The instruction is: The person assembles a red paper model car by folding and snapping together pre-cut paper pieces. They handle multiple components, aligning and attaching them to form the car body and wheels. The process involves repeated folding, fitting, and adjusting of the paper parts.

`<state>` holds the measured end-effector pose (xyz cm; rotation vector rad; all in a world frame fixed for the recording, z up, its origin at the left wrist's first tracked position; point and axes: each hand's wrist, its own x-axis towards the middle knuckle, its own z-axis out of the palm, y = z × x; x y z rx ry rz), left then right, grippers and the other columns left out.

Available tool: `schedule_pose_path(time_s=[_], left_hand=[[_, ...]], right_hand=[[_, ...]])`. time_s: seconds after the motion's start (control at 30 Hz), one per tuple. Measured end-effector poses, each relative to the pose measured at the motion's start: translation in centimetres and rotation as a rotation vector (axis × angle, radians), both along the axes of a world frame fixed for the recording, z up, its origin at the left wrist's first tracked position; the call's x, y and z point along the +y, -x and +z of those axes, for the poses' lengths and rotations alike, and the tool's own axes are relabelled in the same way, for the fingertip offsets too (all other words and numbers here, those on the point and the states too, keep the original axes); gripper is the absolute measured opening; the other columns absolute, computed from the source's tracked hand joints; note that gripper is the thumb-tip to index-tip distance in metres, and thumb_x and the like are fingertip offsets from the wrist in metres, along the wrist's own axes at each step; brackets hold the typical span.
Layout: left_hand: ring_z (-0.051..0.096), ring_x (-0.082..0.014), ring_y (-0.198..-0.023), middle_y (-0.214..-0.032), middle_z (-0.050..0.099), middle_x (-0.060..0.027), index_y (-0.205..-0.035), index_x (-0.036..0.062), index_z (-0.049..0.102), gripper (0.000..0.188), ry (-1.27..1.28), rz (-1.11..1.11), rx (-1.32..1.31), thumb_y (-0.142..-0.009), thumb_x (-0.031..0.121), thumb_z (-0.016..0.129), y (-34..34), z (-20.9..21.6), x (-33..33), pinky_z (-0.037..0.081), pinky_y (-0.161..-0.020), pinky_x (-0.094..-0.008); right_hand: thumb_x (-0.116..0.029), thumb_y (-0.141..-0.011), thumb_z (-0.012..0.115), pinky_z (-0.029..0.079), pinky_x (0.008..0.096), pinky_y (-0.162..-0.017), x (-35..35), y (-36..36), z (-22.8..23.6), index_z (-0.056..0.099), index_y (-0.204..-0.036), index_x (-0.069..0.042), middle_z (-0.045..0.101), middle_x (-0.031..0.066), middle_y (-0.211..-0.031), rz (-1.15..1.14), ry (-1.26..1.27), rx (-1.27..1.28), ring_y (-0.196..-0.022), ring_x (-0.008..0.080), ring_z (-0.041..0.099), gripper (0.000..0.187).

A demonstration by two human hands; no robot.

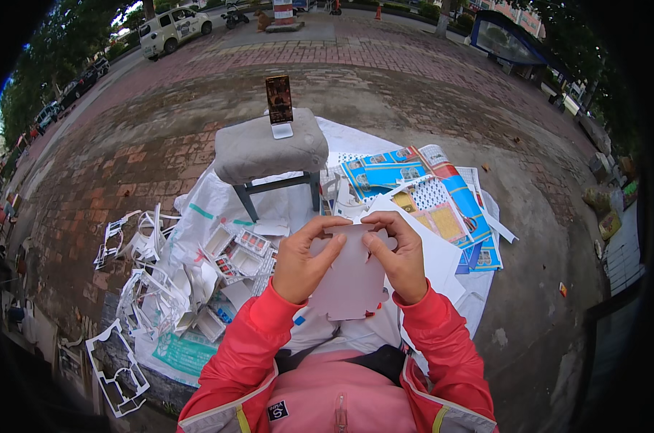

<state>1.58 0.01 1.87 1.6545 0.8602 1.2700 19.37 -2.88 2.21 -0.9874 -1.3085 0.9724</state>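
Note:
A pale die-cut piece of cardboard (pixel 350 281) with small tabs at its edges hangs upright in front of my chest. My left hand (pixel 305 258) pinches its upper left edge between thumb and fingers. At the upper right edge my right hand (pixel 399 256) pinches it the same way, thumb toward me. The far face of the cardboard is hidden. Beyond my hands lie printed blue sheets (pixel 395 171) and white card, and to the left a heap of small folded boxes (pixel 244 256), some with red and dark prints.
A grey padded stool (pixel 273 148) stands ahead, with a phone (pixel 279 99) propped on it. White cardboard offcuts (pixel 150 289) pile up at left beside a cut-out frame (pixel 118 369). A white plastic sheet (pixel 204 195) covers the brick pavement under these. Farther off, a van (pixel 174 30) is parked.

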Motion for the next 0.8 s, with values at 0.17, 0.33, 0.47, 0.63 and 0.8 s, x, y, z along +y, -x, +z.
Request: schedule_pose_path(time_s=[0.17, 0.33, 0.47, 0.63, 0.8], left_hand=[[0.064, -0.0105, -0.081, -0.093, 0.071, -0.006, -0.107, 0.0039, 0.069, 0.02, -0.014, 0.005, -0.047, -0.089, 0.006, 0.062, -0.2, 0.0, -0.1, 0.051, -0.07, -0.024], [0.066, -0.0113, -0.078, -0.093, 0.071, -0.0071, -0.106, 0.0032, 0.07, 0.02, -0.029, -0.017, 0.006, -0.088, 0.003, 0.061, 0.0, 0.1, -0.3, 0.051, -0.067, -0.0247], [0.069, -0.0166, -0.08, -0.094, 0.072, -0.0097, -0.105, 0.0033, 0.07, 0.022, -0.176, 0.022, 0.048, -0.085, -0.002, 0.061, 0.0, -0.1, -0.6, 0.053, -0.069, -0.0277], [0.071, -0.023, -0.085, -0.1, 0.072, -0.0107, -0.107, 0.0042, 0.069, 0.027, -0.415, 0.038, 0.118, -0.082, -0.006, 0.064, 0.0, -0.4, -0.3, 0.055, -0.073, -0.0295], [0.07, -0.0227, -0.094, -0.103, 0.07, -0.0126, -0.115, 0.0015, 0.062, 0.034, -0.227, 0.042, 0.034, -0.081, -0.004, 0.065, -0.2, -0.1, -1.1, 0.055, -0.081, -0.0305]], right_hand=[[0.002, -0.088, 0.059, 0.048, 0.0221, -0.068, 0.2, 0.2, -0.3, 0.063, -0.106, -0.001, 0.065, 0.003, -0.097, -0.028, -0.054, 0.02, -0.081, 0.0082, 0.059, 0.019], [0.001, -0.088, 0.059, 0.047, 0.0218, -0.07, 0.1, -0.1, -0.2, 0.063, -0.104, -0.001, 0.065, 0.003, -0.096, 0.03, -0.029, 0.05, -0.081, 0.0076, 0.058, 0.016], [-0.004, -0.089, 0.062, 0.047, 0.0212, -0.072, -0.4, -0.2, 0.4, 0.062, -0.106, 0.0, 0.064, 0.0028, -0.093, 0.045, -0.028, 0.045, -0.083, 0.0075, 0.059, 0.017], [-0.016, -0.089, 0.068, 0.048, 0.0243, -0.076, -0.5, -0.3, 0.9, 0.064, -0.108, 0.0, 0.065, 0.0045, -0.097, 0.082, 0.077, -0.017, -0.087, 0.0097, 0.061, 0.025], [-0.015, -0.089, 0.07, 0.048, 0.0242, -0.078, -0.9, -0.7, 0.9, 0.064, -0.108, 0.0, 0.065, 0.0056, -0.1, 0.113, 0.103, -0.013, -0.089, 0.0105, 0.061, 0.025]])
